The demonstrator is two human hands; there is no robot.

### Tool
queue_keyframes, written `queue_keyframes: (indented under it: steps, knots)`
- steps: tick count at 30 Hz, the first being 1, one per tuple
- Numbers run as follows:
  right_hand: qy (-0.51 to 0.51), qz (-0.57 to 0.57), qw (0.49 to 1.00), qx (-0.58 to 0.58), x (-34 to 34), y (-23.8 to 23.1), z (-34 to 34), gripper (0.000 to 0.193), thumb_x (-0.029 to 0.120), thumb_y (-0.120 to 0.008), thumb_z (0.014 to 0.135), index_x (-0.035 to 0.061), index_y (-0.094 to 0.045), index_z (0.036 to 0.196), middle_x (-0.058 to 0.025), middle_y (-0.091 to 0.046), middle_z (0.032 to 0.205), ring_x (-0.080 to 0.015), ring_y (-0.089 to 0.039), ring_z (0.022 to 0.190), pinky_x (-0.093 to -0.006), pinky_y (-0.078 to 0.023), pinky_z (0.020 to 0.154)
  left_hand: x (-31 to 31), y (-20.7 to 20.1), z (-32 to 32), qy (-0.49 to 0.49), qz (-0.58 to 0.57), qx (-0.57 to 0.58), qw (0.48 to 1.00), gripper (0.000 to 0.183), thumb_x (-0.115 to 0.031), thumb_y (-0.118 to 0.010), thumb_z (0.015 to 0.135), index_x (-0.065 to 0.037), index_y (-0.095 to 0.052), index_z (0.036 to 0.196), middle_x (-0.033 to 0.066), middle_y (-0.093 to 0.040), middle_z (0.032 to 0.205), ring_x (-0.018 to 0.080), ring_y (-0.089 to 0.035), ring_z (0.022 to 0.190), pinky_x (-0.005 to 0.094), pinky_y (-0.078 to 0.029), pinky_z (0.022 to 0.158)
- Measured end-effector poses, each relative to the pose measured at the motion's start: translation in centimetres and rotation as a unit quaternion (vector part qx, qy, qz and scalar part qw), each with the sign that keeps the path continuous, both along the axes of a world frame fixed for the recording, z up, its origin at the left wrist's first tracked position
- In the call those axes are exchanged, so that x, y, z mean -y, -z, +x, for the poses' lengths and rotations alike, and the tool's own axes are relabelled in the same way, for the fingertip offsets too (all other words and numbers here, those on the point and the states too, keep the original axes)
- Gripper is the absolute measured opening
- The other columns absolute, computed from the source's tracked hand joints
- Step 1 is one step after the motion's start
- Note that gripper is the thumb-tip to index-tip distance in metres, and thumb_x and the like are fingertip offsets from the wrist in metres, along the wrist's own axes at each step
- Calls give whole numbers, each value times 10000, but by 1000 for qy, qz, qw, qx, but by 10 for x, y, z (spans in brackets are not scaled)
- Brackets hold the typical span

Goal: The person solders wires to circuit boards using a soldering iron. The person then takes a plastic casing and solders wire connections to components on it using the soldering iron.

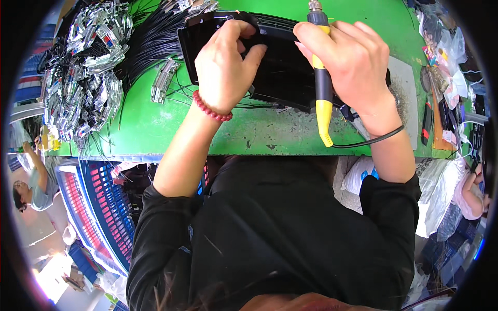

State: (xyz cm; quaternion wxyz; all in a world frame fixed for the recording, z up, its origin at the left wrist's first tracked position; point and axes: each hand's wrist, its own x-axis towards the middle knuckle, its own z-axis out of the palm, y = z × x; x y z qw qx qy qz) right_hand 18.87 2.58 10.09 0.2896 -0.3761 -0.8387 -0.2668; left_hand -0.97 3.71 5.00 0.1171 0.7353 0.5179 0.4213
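Over the table (140, 129), right grip (353, 59) clasps a yellow-black tool (323, 85), long axis pointing forward; left grip (223, 65) unclear.

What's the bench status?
Right hand gripping yellow-and-black corded tool. Left hand at black housing, exact grip unclear. Metal parts with black wires heaped left of housing.

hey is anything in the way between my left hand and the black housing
Nothing visible: your left hand is already over the black housing. The yellow-and-black tool in your right hand is farther right, not between them.
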Motion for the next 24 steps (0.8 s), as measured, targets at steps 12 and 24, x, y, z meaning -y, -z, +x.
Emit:
queue_keyframes:
  steps: [12,24]
  knots:
    - [-185,28,982,-40,-41,15,26,157,99,-690,680,155,-642,818,-114,-715,887,-203,-626,598,-307,-437,474,35,32,-1,216,-18,86,972,121,-19,-718,766,-36,-684,881,83,-633,777,243,-617,722,325,-508,656]
    - [-114,-141,920,-348,43,92,24,207,-21,-719,805,41,-641,986,-96,-713,864,-172,-665,686,-260,-533,605,50,60,2,197,-44,64,977,79,-83,-724,746,-70,-659,787,56,-622,741,243,-614,692,346,-479,631]
